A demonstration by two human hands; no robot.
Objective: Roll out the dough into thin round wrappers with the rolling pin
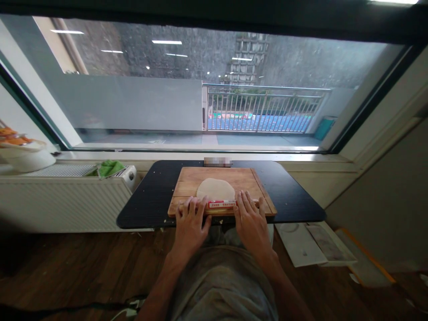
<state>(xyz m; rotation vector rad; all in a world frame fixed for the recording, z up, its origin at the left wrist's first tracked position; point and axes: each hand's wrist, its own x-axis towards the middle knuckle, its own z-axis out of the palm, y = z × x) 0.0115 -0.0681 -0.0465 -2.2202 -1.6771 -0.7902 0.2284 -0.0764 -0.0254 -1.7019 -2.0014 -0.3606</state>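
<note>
A flat, pale round of dough lies on a wooden cutting board. Across its near edge runs a rolling pin with a red and white label around its middle. My left hand lies over the pin's left end, palm down, fingers stretched forward and thumb out to the side. Over the right end rests my right hand, also palm down with its fingers extended. Both hands cover the pin's ends, so little more than the labelled middle shows.
The board sits on a small black table in front of a wide window. On the left, a radiator carries a green cloth beside a white container. Flat white panels lie low at the right. A cable crosses the wooden floor.
</note>
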